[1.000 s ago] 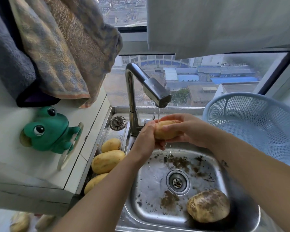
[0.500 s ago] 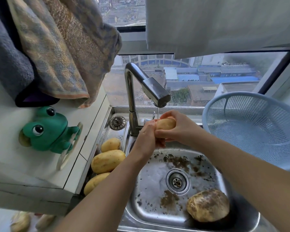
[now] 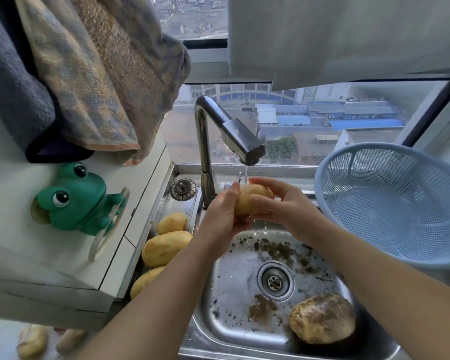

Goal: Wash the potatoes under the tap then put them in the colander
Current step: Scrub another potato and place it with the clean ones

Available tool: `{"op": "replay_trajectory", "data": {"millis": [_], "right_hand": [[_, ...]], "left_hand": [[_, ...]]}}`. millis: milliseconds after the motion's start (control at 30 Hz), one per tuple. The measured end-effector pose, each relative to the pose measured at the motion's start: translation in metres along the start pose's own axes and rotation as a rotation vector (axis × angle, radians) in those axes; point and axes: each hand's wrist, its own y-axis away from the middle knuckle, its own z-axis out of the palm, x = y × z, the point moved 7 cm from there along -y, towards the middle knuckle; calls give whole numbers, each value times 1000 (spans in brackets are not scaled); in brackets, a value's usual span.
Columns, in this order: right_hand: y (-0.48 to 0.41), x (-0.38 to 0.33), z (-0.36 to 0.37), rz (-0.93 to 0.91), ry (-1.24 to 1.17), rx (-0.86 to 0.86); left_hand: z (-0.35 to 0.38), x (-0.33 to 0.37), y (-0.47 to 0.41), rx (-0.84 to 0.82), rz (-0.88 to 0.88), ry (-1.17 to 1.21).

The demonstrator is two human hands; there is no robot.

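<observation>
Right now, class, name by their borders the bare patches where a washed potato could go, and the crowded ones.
Free: inside the colander; sink floor between drain and left wall. Crowded: ledge left of it, with three potatoes; the near right corner, with a dirty potato; under the tap, left hand and right hand gripping a wet potato.

Our left hand [image 3: 220, 216] and right hand [image 3: 281, 206] are bare; back from the fingers [image 3: 257, 202], both forearms [image 3: 374, 276] are bare too.

left hand [image 3: 222, 216] cupped, right hand [image 3: 278, 207] curled
</observation>
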Motion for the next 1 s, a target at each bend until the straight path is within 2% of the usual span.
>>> {"op": "replay_trajectory", "data": {"millis": [100, 267, 367, 433, 567, 633, 733, 800, 900, 1000], "right_hand": [[-2, 0, -2, -22, 18, 138], [0, -10, 4, -141, 174, 283], [2, -12, 1, -136, 126, 422], [-1, -9, 2, -93, 99, 392], [-3, 0, 9, -27, 4, 204], [-3, 9, 13, 6, 30, 149], [-2, 16, 14, -21, 241, 176], [0, 15, 16, -62, 153, 203], [-1, 17, 15, -49, 18, 300], [-4, 28, 6, 190, -203, 377]], "left_hand": [[2, -1, 1, 25, 98, -79], [-1, -2, 2, 61, 157, -99], [4, -1, 6, 42, 200, -123], [3, -2, 7, 50, 191, -99], [-11, -7, 6, 86, 128, 23], [-15, -10, 6, 83, 97, 65], [-13, -14, 6, 50, 82, 34], [-13, -11, 9, 52, 117, 10], [-10, -2, 14, 27, 229, -170], [2, 4, 23, -8, 409, -606]]}}
